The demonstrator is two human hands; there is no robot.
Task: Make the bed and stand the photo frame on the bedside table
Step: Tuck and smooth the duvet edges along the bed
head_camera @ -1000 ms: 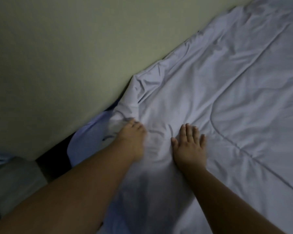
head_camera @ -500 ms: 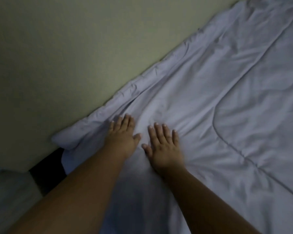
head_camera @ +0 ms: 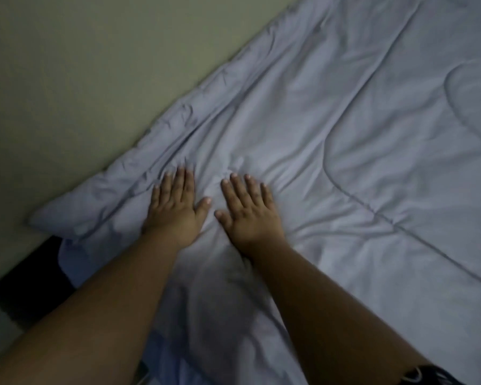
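A pale lilac quilted comforter (head_camera: 345,140) covers the bed and fills most of the view, with stitched seams and shallow creases. Its corner (head_camera: 75,215) lies against the wall at the left. My left hand (head_camera: 175,207) rests flat, palm down, on the comforter near that corner, fingers together and pointing toward the wall. My right hand (head_camera: 247,209) lies flat beside it, a small gap between the two thumbs, fingers spread. Neither hand holds fabric. No photo frame or bedside table is in view.
A plain beige wall (head_camera: 95,79) runs diagonally along the bed's far edge. A dark gap (head_camera: 31,279) opens between wall and bed at the lower left. The room is dim.
A second ago my left hand was bunched in the fabric at the folded-back corner. Since then the corner has been spread out to the wall and both hands lie flat, closer together.
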